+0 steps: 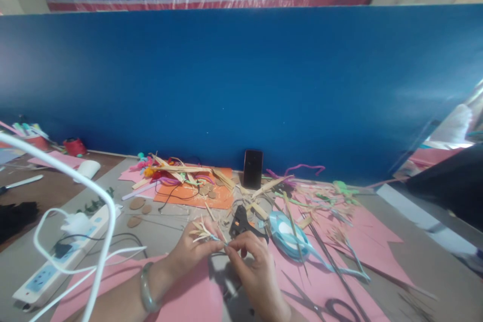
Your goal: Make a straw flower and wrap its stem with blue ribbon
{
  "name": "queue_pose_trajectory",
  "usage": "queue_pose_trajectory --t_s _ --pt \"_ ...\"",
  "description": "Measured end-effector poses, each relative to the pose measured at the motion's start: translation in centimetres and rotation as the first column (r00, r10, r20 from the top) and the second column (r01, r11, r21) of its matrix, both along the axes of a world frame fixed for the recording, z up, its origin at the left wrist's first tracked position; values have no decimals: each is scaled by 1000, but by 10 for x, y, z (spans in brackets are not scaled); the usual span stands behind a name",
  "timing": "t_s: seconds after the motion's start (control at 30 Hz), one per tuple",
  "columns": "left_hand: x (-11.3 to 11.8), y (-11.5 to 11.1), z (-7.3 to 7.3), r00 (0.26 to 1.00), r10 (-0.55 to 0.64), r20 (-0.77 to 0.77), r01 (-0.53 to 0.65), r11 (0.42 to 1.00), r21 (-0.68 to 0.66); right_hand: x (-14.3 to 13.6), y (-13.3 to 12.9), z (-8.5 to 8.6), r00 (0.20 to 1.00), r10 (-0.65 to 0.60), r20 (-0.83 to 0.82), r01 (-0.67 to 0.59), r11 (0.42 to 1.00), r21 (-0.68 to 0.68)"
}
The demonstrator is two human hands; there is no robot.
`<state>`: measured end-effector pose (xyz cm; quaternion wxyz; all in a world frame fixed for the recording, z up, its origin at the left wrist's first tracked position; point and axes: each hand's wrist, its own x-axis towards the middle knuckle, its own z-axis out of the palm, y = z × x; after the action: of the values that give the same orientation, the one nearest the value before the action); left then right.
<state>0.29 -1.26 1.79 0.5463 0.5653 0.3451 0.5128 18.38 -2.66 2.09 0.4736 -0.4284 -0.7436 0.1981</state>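
My left hand (194, 249), with a pale bangle (148, 287) on its wrist, is closed on a small flower (202, 232) of thin cream strips with a bit of light blue at its base. The fingertips of my right hand (251, 256) are pinched at the base of the flower, touching the left fingertips. Just behind my right hand lies a black glue gun (241, 221). A roll of light blue tape (289, 235) sits to the right, and dark scissors (315, 307) lie open on pink paper (358, 241).
A dark phone (252, 169) stands against the blue partition (234, 85). A white power strip (56, 261) and a thick white cable (109, 211) are at left. Dried strips and coloured scraps cover orange paper (222, 201). Long thin rods (339, 276) lie at right.
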Motion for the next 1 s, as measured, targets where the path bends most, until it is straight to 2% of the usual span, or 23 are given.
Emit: queue_pose_trajectory --t_s 0.27,0.4,0.6,0.73,0.87,1.0 --pt "0 0 -5 1000 11 28 -11 1000 17 1 -2 4 997 -4 81 -6 992 123" --pt "0 0 -1 999 28 -29 -28 1000 3 3 -4 7 989 24 148 -47 987 154" --pt "-1 0 3 995 15 -102 -8 998 63 4 -5 8 977 43 211 -86 976 198" --pt "0 0 1 998 14 -68 -9 997 76 5 -4 7 980 21 195 -62 977 206" --pt "3 -1 1 999 39 -7 -39 999 30 4 -2 6 985 -14 171 -29 969 247" --pt "4 0 0 998 67 22 -67 997 27 4 0 4 978 -82 190 31 966 258"
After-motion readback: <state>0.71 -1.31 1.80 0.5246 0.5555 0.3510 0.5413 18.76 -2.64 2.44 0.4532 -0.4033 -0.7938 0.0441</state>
